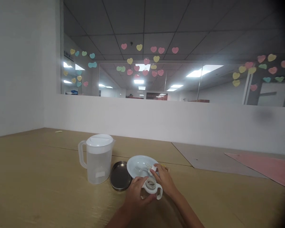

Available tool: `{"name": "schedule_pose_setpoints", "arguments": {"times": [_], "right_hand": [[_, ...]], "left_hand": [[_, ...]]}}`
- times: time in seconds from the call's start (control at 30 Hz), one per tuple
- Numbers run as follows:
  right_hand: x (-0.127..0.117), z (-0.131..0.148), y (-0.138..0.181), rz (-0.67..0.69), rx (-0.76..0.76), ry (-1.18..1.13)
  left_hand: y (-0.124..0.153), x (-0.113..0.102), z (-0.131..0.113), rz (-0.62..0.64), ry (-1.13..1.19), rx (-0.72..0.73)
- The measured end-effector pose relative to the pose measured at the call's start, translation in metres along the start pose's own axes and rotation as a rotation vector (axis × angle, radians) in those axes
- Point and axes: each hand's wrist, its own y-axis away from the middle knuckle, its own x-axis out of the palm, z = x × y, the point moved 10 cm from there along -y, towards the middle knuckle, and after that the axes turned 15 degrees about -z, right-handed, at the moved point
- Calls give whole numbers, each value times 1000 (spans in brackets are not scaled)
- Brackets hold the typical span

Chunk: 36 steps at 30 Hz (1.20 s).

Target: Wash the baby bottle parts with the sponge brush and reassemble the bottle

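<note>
My left hand (134,193) is wrapped round a clear baby bottle (150,183) with a white handle ring, its mouth uncovered and facing up. Just beyond it, over the near right rim of a pale blue bowl (135,161), my right hand (165,180) pinches a small white piece (154,168), which looks like the bottle's cap or teat collar. Something clear and thin shows beside that piece, too small to name. Inside the bowl lies a clear, shiny thing that I cannot make out.
A translucent lidded pitcher (98,161) stands left of the bowl. Between them sits a round dark metal tray (120,177). Grey (211,161) and pink sheets (266,167) lie on the tabletop (49,177) to the right. A white wall (133,117) rises behind.
</note>
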Motion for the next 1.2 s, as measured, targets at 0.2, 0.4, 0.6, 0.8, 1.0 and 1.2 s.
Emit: {"name": "schedule_pose_setpoints", "arguments": {"times": [0.2,0.4,0.6,0.8,1.0,1.2], "right_hand": [[-12,-2,-5,-99,107,-171],[-31,-11,-11,-311,224,-379],[-45,-21,-13,-468,257,-475],[-42,-25,-12,-458,237,-402],[-52,-4,-13,-464,33,-248],[-37,17,-7,-359,-229,-177]], "left_hand": [[0,2,-2,25,-1,29],[1,3,2,20,-5,25],[2,0,-3,-2,-5,16],[6,-1,-9,-9,11,124],[-31,-20,-8,-111,43,15],[-67,-7,-13,-71,-182,108]]}}
